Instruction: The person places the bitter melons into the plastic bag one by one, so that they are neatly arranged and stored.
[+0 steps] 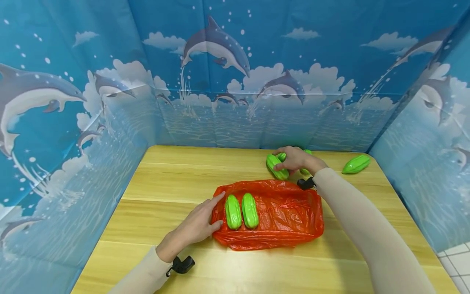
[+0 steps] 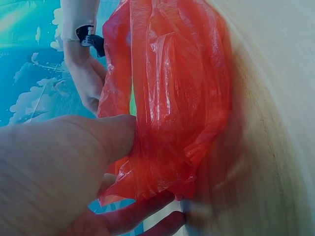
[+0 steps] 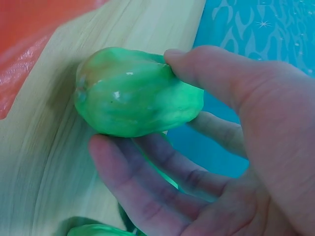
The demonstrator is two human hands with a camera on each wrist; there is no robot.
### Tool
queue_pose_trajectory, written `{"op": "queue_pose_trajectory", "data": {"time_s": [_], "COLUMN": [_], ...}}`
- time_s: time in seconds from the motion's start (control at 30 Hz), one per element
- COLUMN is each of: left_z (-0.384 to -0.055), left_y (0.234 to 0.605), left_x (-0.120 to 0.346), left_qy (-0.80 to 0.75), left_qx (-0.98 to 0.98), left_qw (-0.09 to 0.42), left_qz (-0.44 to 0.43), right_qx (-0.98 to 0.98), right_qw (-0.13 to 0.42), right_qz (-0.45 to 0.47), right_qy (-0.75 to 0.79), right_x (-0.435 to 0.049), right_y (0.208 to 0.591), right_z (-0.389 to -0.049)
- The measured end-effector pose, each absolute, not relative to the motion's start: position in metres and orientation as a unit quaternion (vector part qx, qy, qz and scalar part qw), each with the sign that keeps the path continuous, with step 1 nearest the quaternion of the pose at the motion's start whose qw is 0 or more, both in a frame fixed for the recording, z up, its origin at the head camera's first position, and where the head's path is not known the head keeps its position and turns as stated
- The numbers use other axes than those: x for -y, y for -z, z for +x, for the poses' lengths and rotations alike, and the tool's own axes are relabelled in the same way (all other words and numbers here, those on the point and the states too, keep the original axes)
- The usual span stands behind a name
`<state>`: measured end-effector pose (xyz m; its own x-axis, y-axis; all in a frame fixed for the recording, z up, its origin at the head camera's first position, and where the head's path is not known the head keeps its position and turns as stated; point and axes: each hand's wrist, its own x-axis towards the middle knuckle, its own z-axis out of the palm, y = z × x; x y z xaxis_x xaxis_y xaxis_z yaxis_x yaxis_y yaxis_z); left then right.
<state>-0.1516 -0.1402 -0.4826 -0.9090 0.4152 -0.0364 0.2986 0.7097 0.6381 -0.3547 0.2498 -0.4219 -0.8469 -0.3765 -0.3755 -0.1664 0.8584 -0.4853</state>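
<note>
An opened red plastic bag [image 1: 282, 218] lies on the table with two green ridged gourds, one [image 1: 233, 212] at its left end and another [image 1: 250, 211] beside it. My left hand [image 1: 200, 220] holds the bag's left end, the thumb on one side and fingers on the other in the left wrist view. Behind the bag, my right hand [image 1: 293, 159] grips a green gourd [image 3: 138, 93] between thumb and fingers. That gourd looks slightly tilted. More green [image 1: 305, 159] shows around the right hand, partly hidden by it.
A further green gourd [image 1: 356, 164] lies near the table's back right corner. The wooden table [image 1: 158, 179] is bounded at the back and sides by a blue dolphin-print curtain [image 1: 235, 126]. White floor tiles [image 1: 455, 261] show at the lower right.
</note>
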Motion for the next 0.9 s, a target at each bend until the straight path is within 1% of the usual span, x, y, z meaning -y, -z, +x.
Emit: {"op": "queue_pose_trajectory", "data": {"time_s": [0.3,0.7,0.9], "left_z": [-0.151,-0.149,-0.150], "left_y": [0.482,0.483,0.482], "left_x": [0.140,0.139,0.140], "left_qy": [-0.324,-0.323,-0.325], "left_qx": [-0.922,-0.923,-0.921], "left_qw": [0.087,0.086,0.084], "left_qz": [0.192,0.189,0.195], "right_qx": [-0.930,-0.927,-0.912], "right_qw": [0.219,0.172,0.169], "right_qz": [-0.155,-0.193,-0.191], "right_qy": [0.250,0.272,0.323], "right_x": [-0.250,-0.244,-0.244], "right_y": [0.419,0.411,0.410], "right_z": [-0.350,-0.341,-0.337]}}
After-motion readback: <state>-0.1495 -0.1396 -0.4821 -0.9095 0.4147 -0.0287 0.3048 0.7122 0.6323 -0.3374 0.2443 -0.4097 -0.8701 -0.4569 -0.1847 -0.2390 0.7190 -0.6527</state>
